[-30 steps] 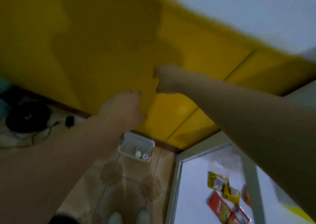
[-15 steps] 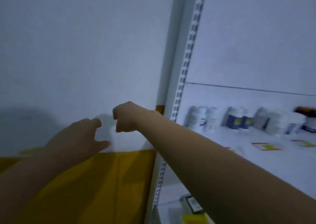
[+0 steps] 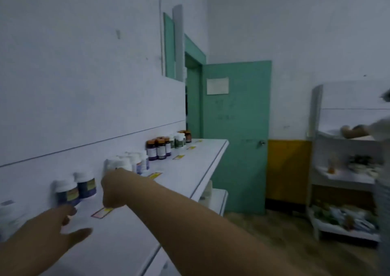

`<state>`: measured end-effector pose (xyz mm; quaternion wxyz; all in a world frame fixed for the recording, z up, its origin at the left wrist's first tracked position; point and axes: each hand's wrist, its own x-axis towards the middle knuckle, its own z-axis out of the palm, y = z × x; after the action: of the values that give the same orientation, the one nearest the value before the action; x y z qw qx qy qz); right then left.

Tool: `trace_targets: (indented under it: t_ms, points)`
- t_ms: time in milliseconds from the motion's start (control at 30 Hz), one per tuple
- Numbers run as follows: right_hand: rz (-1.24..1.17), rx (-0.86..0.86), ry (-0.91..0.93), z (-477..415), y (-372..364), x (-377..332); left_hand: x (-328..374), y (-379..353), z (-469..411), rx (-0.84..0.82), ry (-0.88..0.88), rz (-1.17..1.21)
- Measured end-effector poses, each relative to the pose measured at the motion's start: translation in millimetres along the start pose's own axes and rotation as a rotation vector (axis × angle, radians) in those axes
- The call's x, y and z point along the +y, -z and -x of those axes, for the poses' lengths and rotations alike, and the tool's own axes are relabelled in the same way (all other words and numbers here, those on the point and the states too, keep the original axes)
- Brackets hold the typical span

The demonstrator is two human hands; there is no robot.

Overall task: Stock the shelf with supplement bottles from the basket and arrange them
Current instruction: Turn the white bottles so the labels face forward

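The white shelf (image 3: 181,183) runs along the wall from left to middle. Supplement bottles stand in groups at its back: two white-capped bottles with dark blue labels (image 3: 73,190), a cluster of white bottles (image 3: 130,161), amber bottles with orange caps (image 3: 158,150), and green-labelled ones (image 3: 179,140) farther off. My left hand (image 3: 52,223) hovers over the shelf just in front of the blue-labelled pair, fingers spread and empty. My right hand (image 3: 115,189) is curled in a fist between the blue-labelled and white bottles, with nothing visible in it. No basket is in view.
Small price tags (image 3: 101,213) lie along the shelf front. A lower shelf (image 3: 218,195) sits beneath. A green door (image 3: 236,138) stands open past the shelf end. At right is another white rack (image 3: 346,176) with goods, and another person's arm (image 3: 354,131) reaches over it.
The view has swung up from the floor and yellow wall panel to the shelf. Both hands have come over the shelf surface; the left hand's fingers have spread, the right stays curled.
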<state>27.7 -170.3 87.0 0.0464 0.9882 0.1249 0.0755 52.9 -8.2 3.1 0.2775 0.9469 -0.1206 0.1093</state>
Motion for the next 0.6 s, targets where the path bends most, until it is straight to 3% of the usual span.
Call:
trace_targets:
  t_ms: [233,600]
  points:
    - [-0.113,-0.014,-0.243,32,-24,81,93,-36,-16,-0.192,-0.219,-0.052]
    - [-0.205,-0.019,-0.322,30,-54,122,118,-84,-39,-0.203,-0.312,-0.13]
